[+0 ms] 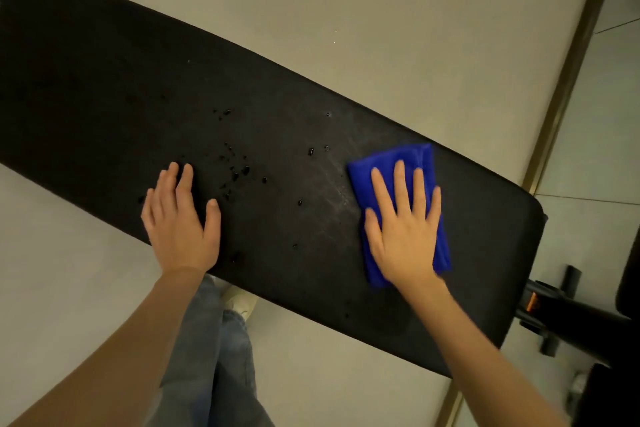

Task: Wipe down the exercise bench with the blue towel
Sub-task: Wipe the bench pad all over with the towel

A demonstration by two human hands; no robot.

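Right hand [405,229] flat on blue towel [391,163] — left hand [180,218] apparently resting on bench [104,80].

A long black bench [138,80] is seen lying diagonally over a pale floor [415,10]. A folded blue towel [408,154] is pressed flat onto the bench near its right end by the right hand [405,236], whose fingers [400,184] are spread straight. The left hand [180,225] is laid flat at the bench's near edge, well apart from the towel, and glossy droplets [239,166] are scattered over the bench between the two hands, with a dull greyish streak just beside the towel.
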